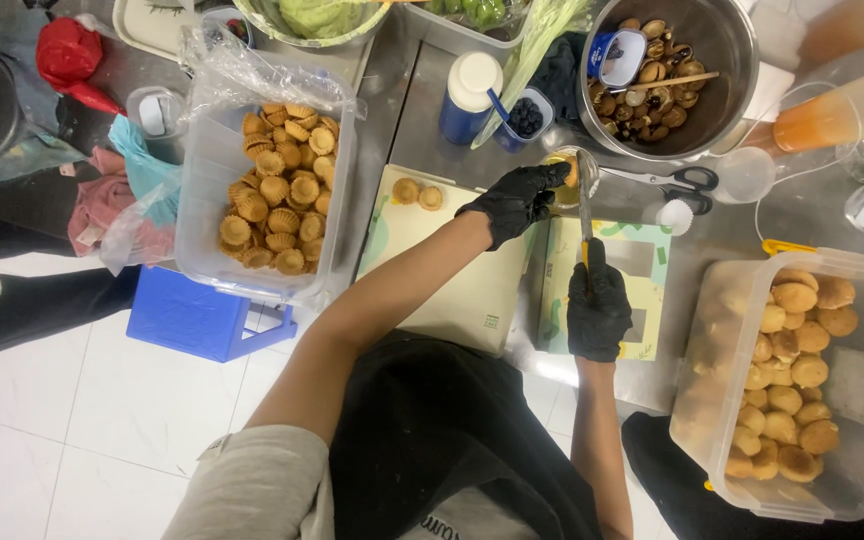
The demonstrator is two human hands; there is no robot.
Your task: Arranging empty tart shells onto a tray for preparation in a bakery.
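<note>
1. The right hand point(598, 305), in a black glove, is closed around the handle of a metal spoon point(586, 190), whose bowl points away from the person, just beside a small glass jar point(559, 172) of yellowish filling.
2. The left hand point(514, 200), also in a black glove, is curled at the jar; its fingertips touch the rim, but I cannot tell whether it grips anything.
3. The steel counter point(412, 110) carries all of this; both hands work near its front edge, about the middle.
4. At the front right corner stands the largest thing, a clear plastic tub point(857, 390) of round golden cakes, with a frosted lid and a yellow clip.
5. Overhanging the front edge on the left is a second clear tub point(214, 180), holding ridged brown pastry shells, with a loose plastic sheet at its far side.
6. Toward the back, right of the middle, a steel pot point(727, 60) holds brown shelled pieces and a wooden stick.
7. Under the left forearm lies a flat pale-green cardboard box point(472, 290) with two shells on its far left corner.
8. Beside it, under the right hand, lies a second flat box point(642, 285), green with yellow and white shapes and a small grey window.
9. Behind the jar stands a blue bottle with a white cap point(469, 95), and next to it a small tub of dark berries point(525, 117).
10. Black-handled scissors point(677, 182) lie right of the spoon.
</note>
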